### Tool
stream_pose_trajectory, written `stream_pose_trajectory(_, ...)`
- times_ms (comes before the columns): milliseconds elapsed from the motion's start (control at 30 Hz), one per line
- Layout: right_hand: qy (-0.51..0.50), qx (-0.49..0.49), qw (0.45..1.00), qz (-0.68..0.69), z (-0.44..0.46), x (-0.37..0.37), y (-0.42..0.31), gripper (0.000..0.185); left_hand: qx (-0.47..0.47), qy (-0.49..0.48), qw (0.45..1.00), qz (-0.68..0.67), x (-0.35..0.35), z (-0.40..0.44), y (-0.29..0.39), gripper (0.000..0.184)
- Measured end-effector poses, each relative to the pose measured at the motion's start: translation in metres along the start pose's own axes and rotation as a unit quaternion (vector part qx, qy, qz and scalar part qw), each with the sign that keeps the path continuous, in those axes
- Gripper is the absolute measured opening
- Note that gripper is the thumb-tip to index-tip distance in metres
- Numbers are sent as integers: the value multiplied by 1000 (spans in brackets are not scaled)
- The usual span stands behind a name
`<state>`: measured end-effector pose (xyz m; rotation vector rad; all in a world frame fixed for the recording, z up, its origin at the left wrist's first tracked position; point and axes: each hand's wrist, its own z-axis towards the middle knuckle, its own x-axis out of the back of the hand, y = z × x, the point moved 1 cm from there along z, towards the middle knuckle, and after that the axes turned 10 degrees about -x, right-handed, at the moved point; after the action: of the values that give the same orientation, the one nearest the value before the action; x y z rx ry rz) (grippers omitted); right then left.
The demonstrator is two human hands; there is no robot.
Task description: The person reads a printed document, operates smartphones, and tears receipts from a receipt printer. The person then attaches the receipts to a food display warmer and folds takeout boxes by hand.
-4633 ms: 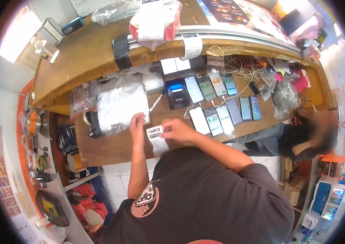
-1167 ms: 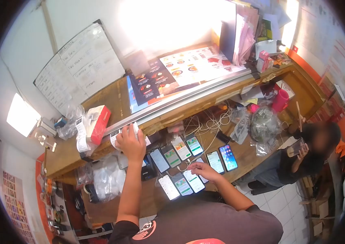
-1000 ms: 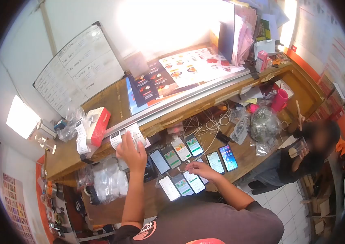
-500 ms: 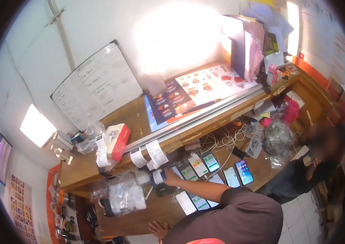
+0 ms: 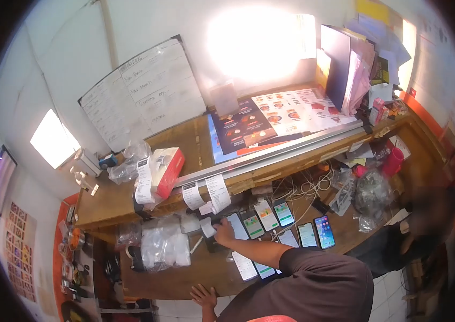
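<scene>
Right hand, bare [image 5: 224,234]: is reaching across from a brown short sleeve [image 5: 305,260] and touching the right side of the printer; whether its fingers are clamping on anything I cannot tell, as they are partly hidden.

Receipt printer, black and boxy [image 5: 215,245]: is standing on the brown wooden desk [image 5: 168,282], directly under and to the left of my right fingers, its right end being covered by them.

Paper piece, white [image 5: 207,227]: is showing at the printer's top, just left of those fingertips.

Left hand, bare [image 5: 204,295]: is resting at the desk's near edge, fingers spreading apart, holding nothing, well apart from the printer.

Pen, slim and white [image 5: 197,244]: is lying just left of the printer.

Phone, rectangular, with a pale lit screen [image 5: 237,226]: is lying just right of my right hand, other phones in dark frames [image 5: 306,235] spreading beyond it.

Bundle, white and wrapped in clear plastic [image 5: 165,249]: is lying left of the pen.

Receipts, printed white paper [image 5: 218,194]: are hanging from the wooden ledge [image 5: 270,178] above the printer, near a red and white cardboard box [image 5: 167,170].
</scene>
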<state>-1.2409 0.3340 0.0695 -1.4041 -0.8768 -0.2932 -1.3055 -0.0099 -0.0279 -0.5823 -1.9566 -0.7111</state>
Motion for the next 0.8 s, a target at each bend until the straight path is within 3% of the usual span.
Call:
stream_pose_trajectory(133,18,53,996,76,-11,0,5,15,26,-22,999,-14,18,-10,18,87)
stream_pose_trajectory(333,33,126,975,181,-32,6,10,20,35,-36,999,-9,23,-10,21,85)
stream_pose_trajectory(433,-53,120,964,230,-41,13,6,16,31,-24,999,-1,17,-7,18,85)
stream_pose_trajectory(533,-36,180,949,258,-48,26,-2,15,15,7,1000,17,1,-3,6,85)
stream_pose_trajectory(633,-43,181,942,279,-40,19,-4,14,27,-9,1000,-5,22,-11,19,84)
stream_pose_trajectory(700,-47,144,946,287,-35,18,-8,13,-26,57,998,7,-3,-1,-2,82)
stream_pose_trajectory(800,-40,130,953,272,-28,25,-16,9,-26,52,996,64,-4,3,-3,80)
